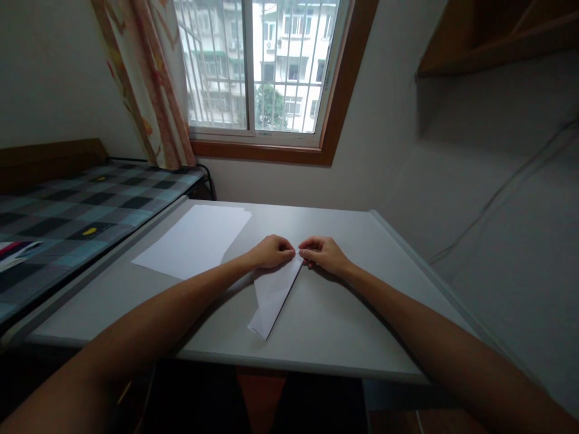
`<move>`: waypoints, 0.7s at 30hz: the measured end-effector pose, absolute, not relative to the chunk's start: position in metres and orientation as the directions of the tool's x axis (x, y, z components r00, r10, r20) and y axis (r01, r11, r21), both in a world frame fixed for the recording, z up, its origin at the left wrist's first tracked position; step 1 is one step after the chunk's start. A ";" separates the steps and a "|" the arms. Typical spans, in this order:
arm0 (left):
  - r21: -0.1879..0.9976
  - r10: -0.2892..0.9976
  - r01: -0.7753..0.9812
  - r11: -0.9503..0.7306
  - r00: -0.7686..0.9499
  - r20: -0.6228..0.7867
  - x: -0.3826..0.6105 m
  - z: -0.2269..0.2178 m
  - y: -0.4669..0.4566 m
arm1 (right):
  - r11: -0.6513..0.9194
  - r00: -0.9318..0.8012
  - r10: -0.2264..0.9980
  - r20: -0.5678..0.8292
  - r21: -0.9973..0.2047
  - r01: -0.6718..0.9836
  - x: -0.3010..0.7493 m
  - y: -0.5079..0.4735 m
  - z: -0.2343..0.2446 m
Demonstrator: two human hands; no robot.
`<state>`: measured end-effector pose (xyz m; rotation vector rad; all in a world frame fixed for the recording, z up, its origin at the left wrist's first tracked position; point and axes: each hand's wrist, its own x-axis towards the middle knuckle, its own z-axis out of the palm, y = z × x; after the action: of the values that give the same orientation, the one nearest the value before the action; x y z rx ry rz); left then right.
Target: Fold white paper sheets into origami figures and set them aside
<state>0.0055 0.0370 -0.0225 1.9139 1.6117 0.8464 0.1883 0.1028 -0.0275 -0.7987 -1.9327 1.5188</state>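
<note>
The person's left grip (273, 252) and right grip (324, 252) pinch the far end of a folded white paper (275, 292) on the pale tabletop (362, 328). White sheets (194, 238) lie to its left; a curtain (151, 78) hangs beside the barred window (251, 66).

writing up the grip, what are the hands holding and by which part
A folded white paper: the left hand and right hand pinch it at its far end, fingertips close together.

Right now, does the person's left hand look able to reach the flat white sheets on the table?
Probably yes: the white sheets lie close beside the left hand, with nothing visible between or on top. However, it is busy at the folded paper, which it would likely have to release first.
</note>
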 end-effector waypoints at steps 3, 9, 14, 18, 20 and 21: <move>0.709 0.984 0.682 -0.177 0.101 0.148 0.007 -0.021 0.036 | 0.200 -0.677 0.735 0.041 -0.967 0.158 0.188 0.102 -0.026; 0.689 0.980 0.697 -0.196 0.112 0.166 0.009 -0.017 0.034 | 0.396 -0.688 0.715 0.123 -0.883 0.253 0.188 0.102 -0.021; 0.643 0.980 0.739 -0.200 0.151 0.132 0.007 -0.014 0.035 | 0.450 -0.638 0.745 0.193 -0.852 0.267 0.183 0.105 -0.026; 0.537 0.979 0.820 -0.197 0.137 0.151 0.004 -0.014 0.038 | 0.501 -0.676 0.712 0.189 -0.811 0.301 0.179 0.113 -0.025; 0.489 0.978 0.851 -0.193 0.124 0.170 0.002 -0.014 0.039 | 0.567 -0.744 0.645 0.174 -0.762 0.314 0.178 0.118 -0.022; 0.470 0.977 0.862 -0.190 0.117 0.180 0.002 -0.014 0.039 | 0.596 -0.772 0.613 0.165 -0.739 0.315 0.178 0.120 -0.021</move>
<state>0.0021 0.0392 -0.0138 2.1462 1.8177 0.6659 0.1779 0.1199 -0.0207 -0.7444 -2.4216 1.0080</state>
